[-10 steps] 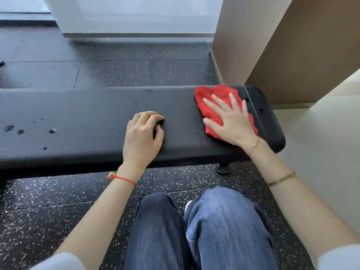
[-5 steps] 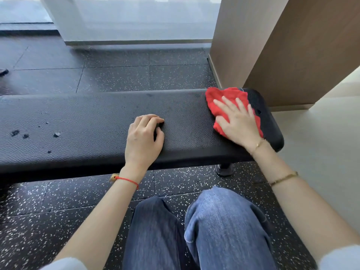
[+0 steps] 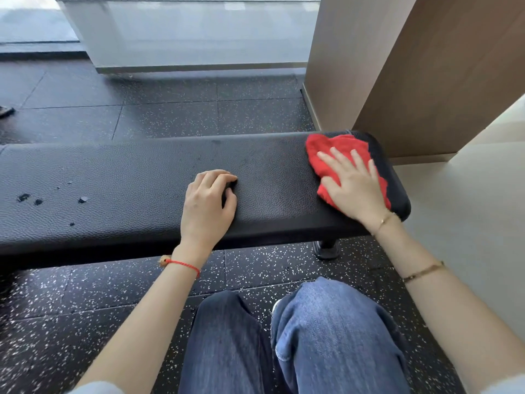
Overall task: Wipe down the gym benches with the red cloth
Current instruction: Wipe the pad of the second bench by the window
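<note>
A long black padded gym bench (image 3: 127, 177) runs across the view in front of my knees. At its right end lies the red cloth (image 3: 335, 149), and my right hand (image 3: 355, 186) presses flat on it with straight, spread fingers. My left hand (image 3: 208, 204) rests on the middle of the bench pad with its fingers curled under, holding nothing. Small dark chips and torn spots (image 3: 82, 199) mark the pad toward the left.
A brown wall panel (image 3: 426, 81) stands just behind the bench's right end, with pale floor (image 3: 468, 209) to the right. Black speckled rubber flooring (image 3: 170, 115) lies before and behind the bench. A bench foot (image 3: 326, 250) shows under the right end. My jeans-clad knees (image 3: 326, 322) are at the bottom.
My right hand has slid the red cloth rightward to the end of the bench. My left hand has stayed in place on the pad.
</note>
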{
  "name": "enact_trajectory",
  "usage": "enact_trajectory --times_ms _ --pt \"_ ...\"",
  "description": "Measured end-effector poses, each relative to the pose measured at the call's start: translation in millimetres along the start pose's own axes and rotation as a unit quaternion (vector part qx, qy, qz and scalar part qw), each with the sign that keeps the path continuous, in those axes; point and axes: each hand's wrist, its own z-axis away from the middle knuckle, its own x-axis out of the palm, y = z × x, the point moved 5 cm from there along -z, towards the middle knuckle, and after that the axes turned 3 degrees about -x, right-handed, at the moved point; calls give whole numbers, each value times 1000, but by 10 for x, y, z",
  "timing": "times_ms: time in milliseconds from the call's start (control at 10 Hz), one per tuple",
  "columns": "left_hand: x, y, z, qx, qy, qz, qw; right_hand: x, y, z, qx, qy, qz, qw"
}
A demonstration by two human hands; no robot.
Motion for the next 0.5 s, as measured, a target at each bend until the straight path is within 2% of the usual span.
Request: enact_trajectory --times_ms 100,200,400,500 --pt "5 6 1 -3 1 -2 1000 -19 123 -370 65 -19 -18 998" --pt "11 6 4 -3 -1 -7 1000 29 -114 -554 37 -33 -29 998" --pt "31 -14 4 -1 5 -27 1000 56 -496 19 -119 -28 -15 992" --pt "34 -36 9 -8 4 -23 1000 15 -247 336 -83 -9 -12 996"
